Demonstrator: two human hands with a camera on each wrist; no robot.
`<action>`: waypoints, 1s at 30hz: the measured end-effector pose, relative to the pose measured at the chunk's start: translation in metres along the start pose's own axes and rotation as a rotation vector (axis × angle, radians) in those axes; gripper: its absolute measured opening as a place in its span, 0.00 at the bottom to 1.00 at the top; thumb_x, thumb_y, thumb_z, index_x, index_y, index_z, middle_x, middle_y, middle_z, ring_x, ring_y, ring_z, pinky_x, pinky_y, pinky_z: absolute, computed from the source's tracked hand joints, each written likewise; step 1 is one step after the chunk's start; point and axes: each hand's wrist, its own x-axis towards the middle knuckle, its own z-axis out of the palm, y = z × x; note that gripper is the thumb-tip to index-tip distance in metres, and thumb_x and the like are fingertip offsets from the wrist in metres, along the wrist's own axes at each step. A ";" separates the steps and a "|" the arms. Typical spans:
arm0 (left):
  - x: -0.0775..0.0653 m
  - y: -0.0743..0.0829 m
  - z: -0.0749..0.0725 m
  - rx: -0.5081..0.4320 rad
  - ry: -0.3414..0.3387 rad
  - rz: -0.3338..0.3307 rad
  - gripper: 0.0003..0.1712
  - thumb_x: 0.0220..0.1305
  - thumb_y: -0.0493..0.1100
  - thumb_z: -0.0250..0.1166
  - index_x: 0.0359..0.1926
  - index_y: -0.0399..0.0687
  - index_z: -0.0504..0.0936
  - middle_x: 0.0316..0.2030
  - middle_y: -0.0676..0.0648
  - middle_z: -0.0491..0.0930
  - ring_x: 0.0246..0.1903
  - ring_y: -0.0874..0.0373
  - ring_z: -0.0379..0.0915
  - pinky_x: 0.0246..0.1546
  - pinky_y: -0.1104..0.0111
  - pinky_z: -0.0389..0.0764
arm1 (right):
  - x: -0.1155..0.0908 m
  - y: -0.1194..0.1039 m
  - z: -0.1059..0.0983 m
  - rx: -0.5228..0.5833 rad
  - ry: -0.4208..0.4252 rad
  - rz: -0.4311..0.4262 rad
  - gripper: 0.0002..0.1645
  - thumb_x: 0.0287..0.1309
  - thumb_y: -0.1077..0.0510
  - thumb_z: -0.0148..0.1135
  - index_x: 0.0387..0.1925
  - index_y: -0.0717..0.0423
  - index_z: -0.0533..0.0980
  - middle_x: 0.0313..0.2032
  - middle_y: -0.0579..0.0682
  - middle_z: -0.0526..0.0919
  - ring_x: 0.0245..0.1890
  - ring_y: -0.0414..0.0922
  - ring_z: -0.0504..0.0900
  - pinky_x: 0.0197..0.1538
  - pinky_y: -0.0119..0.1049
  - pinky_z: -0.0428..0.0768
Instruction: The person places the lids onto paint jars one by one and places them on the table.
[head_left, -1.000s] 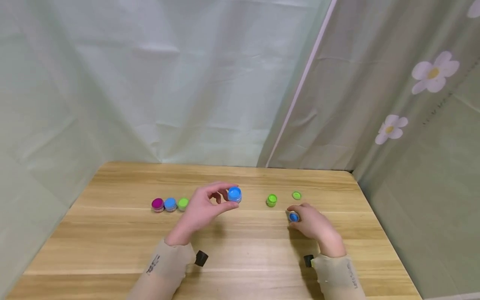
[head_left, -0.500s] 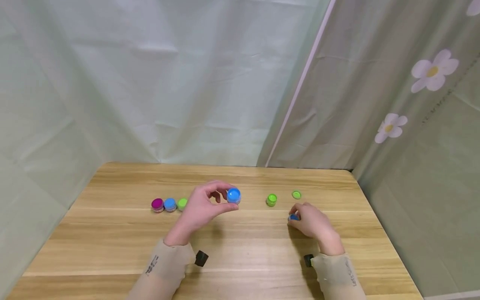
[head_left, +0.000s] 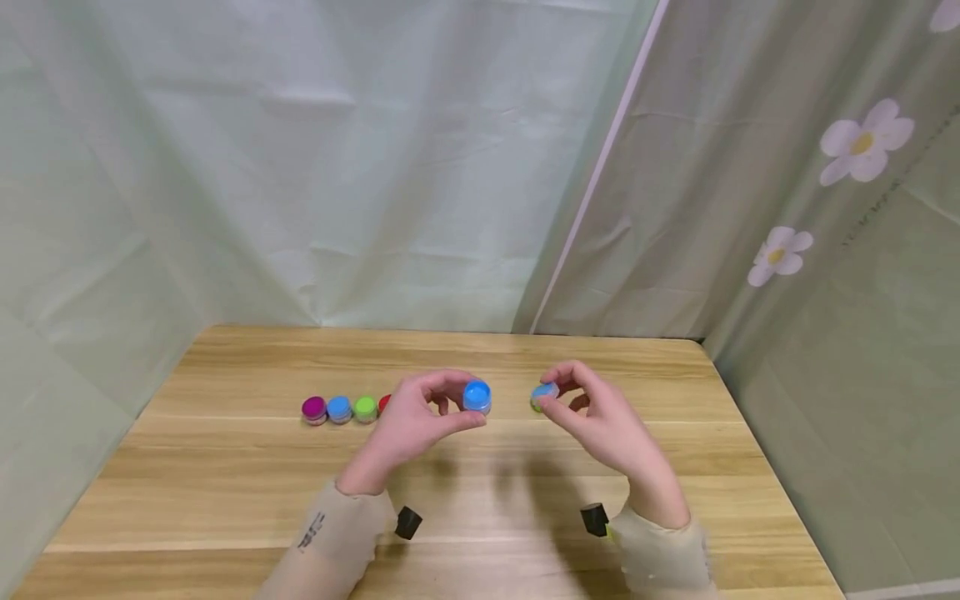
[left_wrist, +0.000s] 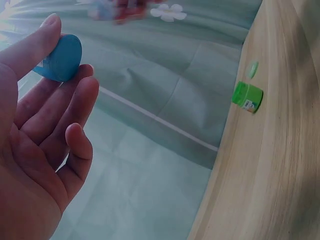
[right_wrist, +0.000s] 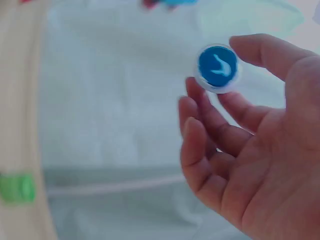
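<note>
My left hand (head_left: 412, 425) holds a small jar of blue paint (head_left: 477, 397) between thumb and fingertips, raised over the table with its blue top facing up. In the left wrist view the jar (left_wrist: 69, 57) is tilted. Opposite it, my right hand (head_left: 613, 427) pinches a round lid (head_left: 545, 390) by its edge. The lid's inner side (right_wrist: 218, 66), seen in the right wrist view, is blue with a pale streak. A gap separates lid and jar. Behind the lid, a green paint jar (left_wrist: 247, 97) stands uncapped on the table, with its green lid (left_wrist: 253, 69) lying nearby.
To the left of my left hand stands a row of capped jars: purple (head_left: 315, 409), blue (head_left: 340, 408), green (head_left: 365, 408) and a red one (head_left: 385, 403) partly covered by the hand. Curtains (head_left: 420, 167) hang behind the wooden table (head_left: 480, 550).
My right hand has lifted the blue lid from the table and brought it up and left, towards the jar, turning its light outer side upward. The left hand has shifted slightly right.
</note>
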 end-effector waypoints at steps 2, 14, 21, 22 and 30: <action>0.000 0.001 0.002 -0.003 -0.006 0.018 0.21 0.60 0.47 0.83 0.53 0.59 0.90 0.37 0.55 0.88 0.40 0.53 0.82 0.37 0.67 0.75 | 0.001 -0.012 0.004 0.049 0.042 -0.068 0.11 0.68 0.53 0.75 0.45 0.45 0.79 0.46 0.41 0.84 0.48 0.43 0.83 0.48 0.39 0.82; -0.001 0.007 0.016 -0.018 -0.086 0.134 0.20 0.59 0.42 0.83 0.53 0.52 0.92 0.37 0.57 0.88 0.39 0.52 0.82 0.36 0.65 0.76 | -0.001 -0.031 0.018 -0.058 -0.016 -0.409 0.28 0.70 0.62 0.71 0.69 0.51 0.79 0.62 0.42 0.83 0.61 0.44 0.79 0.57 0.44 0.81; -0.002 0.010 0.019 -0.056 -0.089 0.183 0.20 0.58 0.38 0.83 0.52 0.49 0.92 0.38 0.56 0.89 0.38 0.52 0.81 0.35 0.69 0.75 | 0.000 -0.031 0.018 -0.089 -0.078 -0.454 0.25 0.70 0.61 0.72 0.66 0.49 0.81 0.63 0.42 0.81 0.65 0.45 0.76 0.65 0.44 0.76; -0.003 0.010 0.019 -0.057 -0.085 0.186 0.20 0.58 0.38 0.83 0.52 0.48 0.92 0.38 0.56 0.88 0.37 0.53 0.81 0.34 0.69 0.75 | 0.000 -0.031 0.018 -0.093 -0.084 -0.455 0.25 0.69 0.61 0.72 0.65 0.48 0.81 0.62 0.42 0.80 0.64 0.45 0.76 0.64 0.44 0.76; -0.004 0.011 0.019 -0.060 -0.088 0.186 0.18 0.58 0.39 0.83 0.50 0.49 0.92 0.37 0.56 0.88 0.36 0.54 0.80 0.34 0.69 0.75 | -0.001 -0.032 0.017 -0.145 -0.096 -0.457 0.25 0.69 0.58 0.72 0.65 0.46 0.82 0.60 0.42 0.79 0.63 0.45 0.75 0.65 0.46 0.74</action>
